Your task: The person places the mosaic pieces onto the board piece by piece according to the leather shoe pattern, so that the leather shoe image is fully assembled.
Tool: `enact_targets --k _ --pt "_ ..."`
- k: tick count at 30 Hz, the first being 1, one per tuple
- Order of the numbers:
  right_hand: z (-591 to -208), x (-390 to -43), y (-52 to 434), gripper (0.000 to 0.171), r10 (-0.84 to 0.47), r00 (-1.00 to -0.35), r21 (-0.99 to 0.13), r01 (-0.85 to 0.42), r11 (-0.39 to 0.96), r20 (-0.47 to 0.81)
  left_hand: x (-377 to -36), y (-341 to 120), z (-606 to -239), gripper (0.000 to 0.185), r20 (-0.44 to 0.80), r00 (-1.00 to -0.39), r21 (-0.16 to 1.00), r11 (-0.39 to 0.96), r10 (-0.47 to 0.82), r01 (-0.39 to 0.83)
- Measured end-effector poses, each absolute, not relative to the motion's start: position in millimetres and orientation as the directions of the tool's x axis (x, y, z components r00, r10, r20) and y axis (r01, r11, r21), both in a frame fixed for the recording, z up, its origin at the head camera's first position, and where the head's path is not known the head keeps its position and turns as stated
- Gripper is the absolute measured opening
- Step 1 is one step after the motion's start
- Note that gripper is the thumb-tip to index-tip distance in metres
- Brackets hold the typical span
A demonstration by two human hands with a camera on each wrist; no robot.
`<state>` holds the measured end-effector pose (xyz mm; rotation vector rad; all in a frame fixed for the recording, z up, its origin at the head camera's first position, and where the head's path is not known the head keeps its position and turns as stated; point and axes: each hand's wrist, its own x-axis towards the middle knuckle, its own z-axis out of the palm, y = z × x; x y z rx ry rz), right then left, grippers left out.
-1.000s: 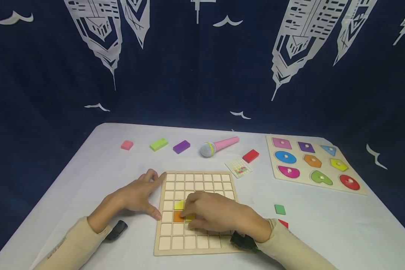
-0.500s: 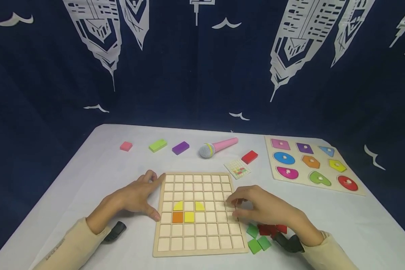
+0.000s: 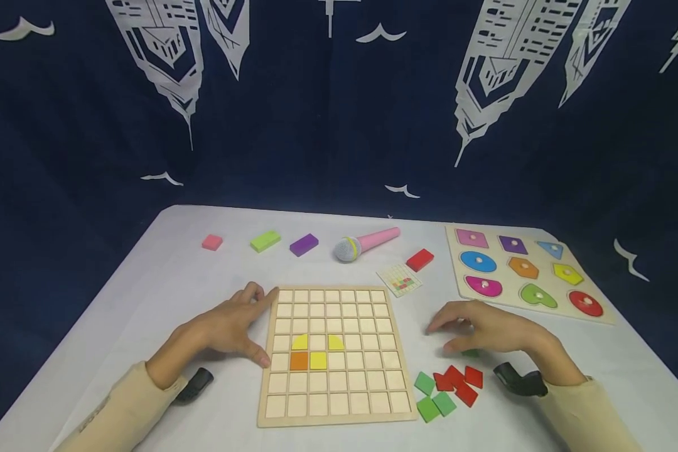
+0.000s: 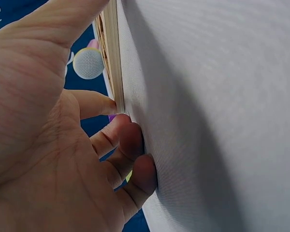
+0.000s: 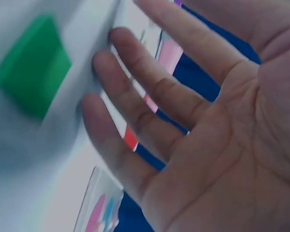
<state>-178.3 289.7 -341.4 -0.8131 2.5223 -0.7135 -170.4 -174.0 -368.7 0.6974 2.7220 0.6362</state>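
Head view — left hand (image 3: 230, 326) against gridded board (image 3: 337, 380)

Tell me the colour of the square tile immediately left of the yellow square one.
That square tile is orange; the head view shows it best.

Seen from the head, a long cream left sleeve (image 3: 121, 408) came in at eight o'clock and a matching right sleeve (image 3: 590, 411) at four o'clock, both of plain, softly creased cloth. Small dark lettering (image 3: 94, 415), too faint to read, ran along the left one's ten-o'clock edge. A black left wrist camera (image 3: 194, 387) showed at the wrist's four-o'clock side, stubby with a rounded end; the black right wrist camera (image 3: 521, 380), bent and lobed, sat at eight o'clock of its wrist. Fine lines crossed the palms of the bare left hand (image 4: 53, 140) and right hand (image 5: 217, 140).
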Motion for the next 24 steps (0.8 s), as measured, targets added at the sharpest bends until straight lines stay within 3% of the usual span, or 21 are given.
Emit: enact_targets --k 12,24 --pt "-347 -186 309 0.04 -0.463 -0.807 -0.558 -0.207 0.804 -0.367 -171 -173 -368 0.13 -0.138 -0.851 0.464 0.792 0.507 0.396" --pt "-348 -182 305 0.031 -0.428 -0.838 -0.471 -0.242 0.848 -0.339 -171 -172 -369 0.129 -0.139 -0.853 0.465 0.794 0.503 0.392"
